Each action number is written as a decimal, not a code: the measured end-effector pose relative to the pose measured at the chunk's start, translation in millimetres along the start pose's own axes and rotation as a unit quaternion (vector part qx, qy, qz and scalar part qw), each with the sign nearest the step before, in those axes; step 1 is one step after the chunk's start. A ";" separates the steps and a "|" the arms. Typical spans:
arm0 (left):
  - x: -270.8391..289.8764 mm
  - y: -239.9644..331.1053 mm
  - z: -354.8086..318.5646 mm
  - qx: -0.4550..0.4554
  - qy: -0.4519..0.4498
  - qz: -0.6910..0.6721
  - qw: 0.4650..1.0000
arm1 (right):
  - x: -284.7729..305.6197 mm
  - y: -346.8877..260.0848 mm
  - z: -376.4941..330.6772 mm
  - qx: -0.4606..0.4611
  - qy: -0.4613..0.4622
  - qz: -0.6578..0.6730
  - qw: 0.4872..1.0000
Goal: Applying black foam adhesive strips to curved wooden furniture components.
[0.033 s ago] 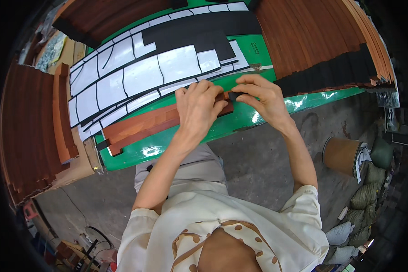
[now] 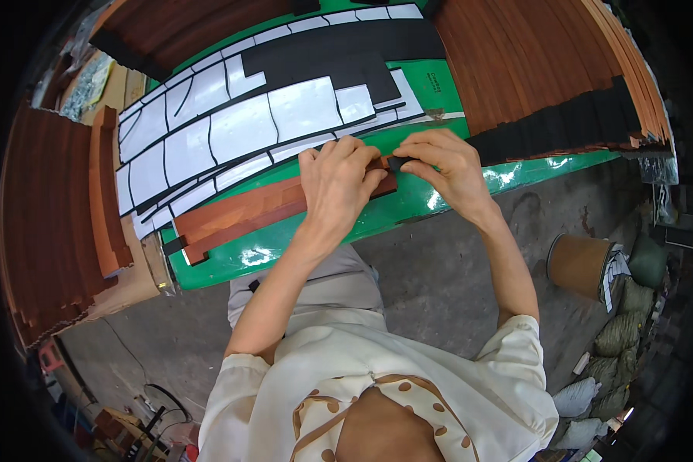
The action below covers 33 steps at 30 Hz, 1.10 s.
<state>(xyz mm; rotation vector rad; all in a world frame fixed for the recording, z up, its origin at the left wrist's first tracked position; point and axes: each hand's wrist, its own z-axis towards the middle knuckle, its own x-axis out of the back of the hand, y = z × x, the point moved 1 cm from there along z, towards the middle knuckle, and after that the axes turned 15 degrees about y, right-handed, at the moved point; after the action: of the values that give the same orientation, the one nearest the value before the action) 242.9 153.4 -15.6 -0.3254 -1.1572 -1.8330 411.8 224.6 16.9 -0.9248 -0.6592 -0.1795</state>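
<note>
Long reddish-brown wooden strips [image 2: 242, 212] lie along the front of a green table top [image 2: 262, 252]. My left hand [image 2: 336, 183] is closed over their right part, its fingers curled around the end of one strip. Just right of it, my right hand [image 2: 450, 168] pinches a small black piece [image 2: 397, 163] between thumb and fingers, against that strip's tip. Whether the piece is fixed to the strip cannot be made out. A black band [image 2: 175, 246] marks the strips' left end. Behind my hands lie white-faced sheets with black edges [image 2: 242, 122], divided into pieces, and bare black sheet [image 2: 323, 58].
Tall stacks of brown strips stand at the right [image 2: 531, 69], the left [image 2: 50, 223] and the back [image 2: 185, 35]. Black ends line the right stack's front. On the grey floor are a brown drum [image 2: 579, 266] and filled sacks [image 2: 620, 327], with clutter at lower left.
</note>
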 end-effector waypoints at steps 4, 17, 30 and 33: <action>-3.0 -0.1 -0.5 0.002 0.022 -0.005 1.000 | -0.8 2.9 3.2 0.135 0.020 -0.106 0.985; -2.7 -0.9 0.7 0.001 0.027 -0.002 1.000 | -7.6 8.8 3.5 0.119 0.006 -0.119 0.986; -3.6 -1.7 0.9 -0.008 0.034 -0.002 0.999 | -9.4 10.8 4.2 0.118 0.007 -0.109 0.987; -3.3 -1.4 0.9 -0.009 0.035 -0.002 0.999 | -9.1 10.6 4.8 0.120 0.002 -0.113 0.986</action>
<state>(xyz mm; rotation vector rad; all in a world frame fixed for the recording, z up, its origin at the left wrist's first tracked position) 243.4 156.2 -18.0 -0.2669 -1.0949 -1.8439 406.9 233.6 6.2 -0.6171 -0.7645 -0.2970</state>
